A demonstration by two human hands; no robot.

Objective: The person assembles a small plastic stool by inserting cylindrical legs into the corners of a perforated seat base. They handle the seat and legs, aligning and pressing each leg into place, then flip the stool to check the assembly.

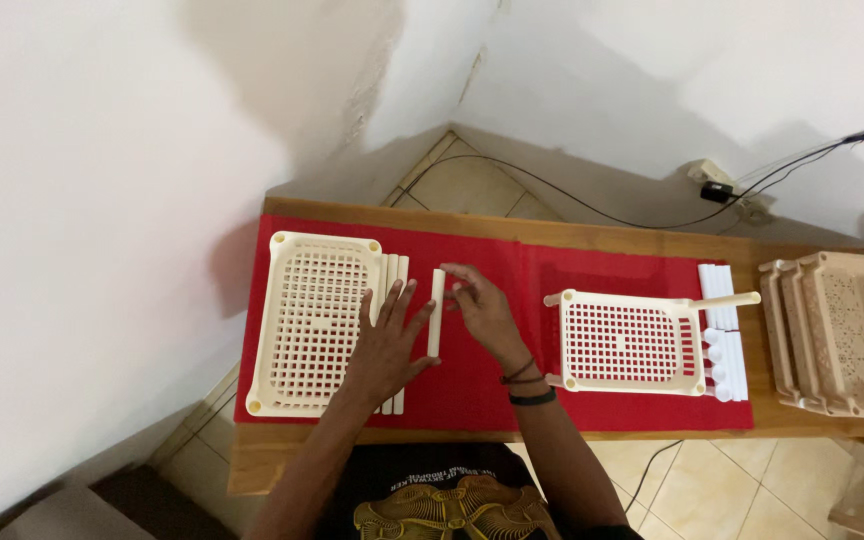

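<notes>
My left hand (388,338) lies flat with fingers spread over several cream plastic tubes (394,270) beside a cream perforated tray (314,318) at the left of the red mat (472,390). My right hand (482,308) pinches the upper part of one cream tube (436,330) that lies lengthwise on the mat between both hands. Two dark bands circle my right wrist.
A second cream perforated tray (630,343) with short legs sits right of centre, a tube fixed at its far right corner. White tubes and caps (723,330) lie beyond it. Stacked beige baskets (842,330) stand at the table's right end. A cable (592,205) runs along the floor behind.
</notes>
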